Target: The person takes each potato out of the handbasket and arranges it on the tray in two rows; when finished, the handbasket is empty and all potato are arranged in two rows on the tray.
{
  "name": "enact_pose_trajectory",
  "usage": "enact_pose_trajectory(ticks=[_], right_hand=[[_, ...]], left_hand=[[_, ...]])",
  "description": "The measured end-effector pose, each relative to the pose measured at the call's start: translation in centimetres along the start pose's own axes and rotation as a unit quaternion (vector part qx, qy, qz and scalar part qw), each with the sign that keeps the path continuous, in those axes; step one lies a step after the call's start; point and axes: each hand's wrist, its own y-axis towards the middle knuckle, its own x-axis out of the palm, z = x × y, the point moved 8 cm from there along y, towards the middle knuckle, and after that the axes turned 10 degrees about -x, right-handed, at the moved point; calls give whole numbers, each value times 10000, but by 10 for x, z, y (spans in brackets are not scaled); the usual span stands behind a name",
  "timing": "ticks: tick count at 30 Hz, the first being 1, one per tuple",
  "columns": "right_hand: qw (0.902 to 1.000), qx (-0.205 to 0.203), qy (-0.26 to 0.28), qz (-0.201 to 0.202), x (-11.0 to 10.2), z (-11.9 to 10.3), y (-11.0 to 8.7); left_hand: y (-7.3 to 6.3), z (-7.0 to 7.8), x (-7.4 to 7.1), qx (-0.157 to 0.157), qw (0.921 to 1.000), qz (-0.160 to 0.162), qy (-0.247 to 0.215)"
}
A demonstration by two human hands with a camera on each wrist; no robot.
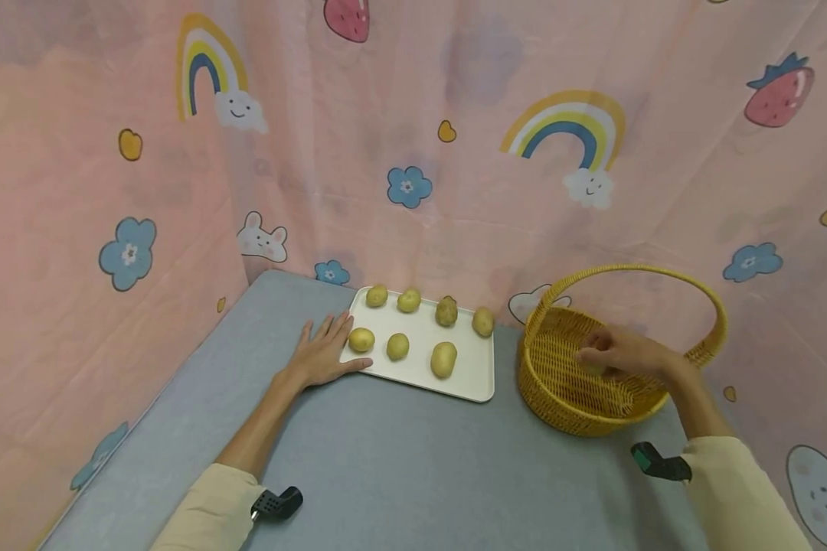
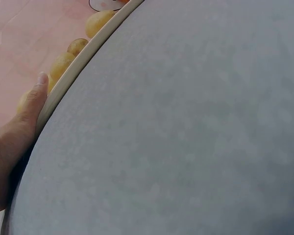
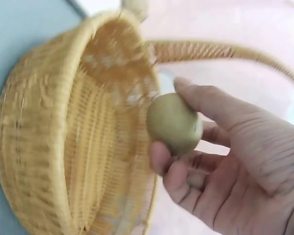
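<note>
My right hand (image 1: 623, 353) pinches a potato (image 3: 174, 123) between thumb and fingers, above the inside of a yellow woven basket (image 1: 558, 402). In the right wrist view, the potato is round and pale green-brown, and the woven basket wall shows behind it. My left hand (image 1: 322, 356) lies at the left end of a white tray (image 1: 413, 375), fingers spread and straight, thumb along the near edge. Several potatoes (image 1: 444, 360) lie apart on that tray in two rows. From the left wrist, the thumb (image 2: 35, 100) shows against the tray's rim (image 2: 83, 58).
The basket's tall arched handle (image 1: 634, 268) rises over the right hand. Tray and basket stand on a grey-blue table (image 1: 413, 474), with a gap between them. A pink printed curtain (image 1: 358, 115) hangs close behind and along the left side.
</note>
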Motion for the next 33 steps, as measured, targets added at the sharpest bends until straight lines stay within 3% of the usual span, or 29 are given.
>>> enact_pose_trajectory(ticks=[7,10,14,19,25,28,33], right_hand=[[9880,-866,845,957,19,-52,2],[9791,-1222,1207,1088,34,-71,12],[9716,-1389,1570,1097,58,-89,30],[9745,-916,1604,1273,85,-93,58],[9797,-110,1180,1616,102,-80,86],[9824,90,846,1665,108,-73,95],[9880,66,219,1527,121,-68,107]], left_hand=[[-1,-4,-4,-73,10000,42,40],[-1,-6,-5,-119,9999,42,66],[-1,-8,-4,-132,9999,50,69],[-1,-6,-3,-143,9999,16,50],[-1,-4,-4,-131,9999,44,70],[-3,-3,-4,-105,9999,22,79],[-4,-1,-4,-86,9999,-16,74]])
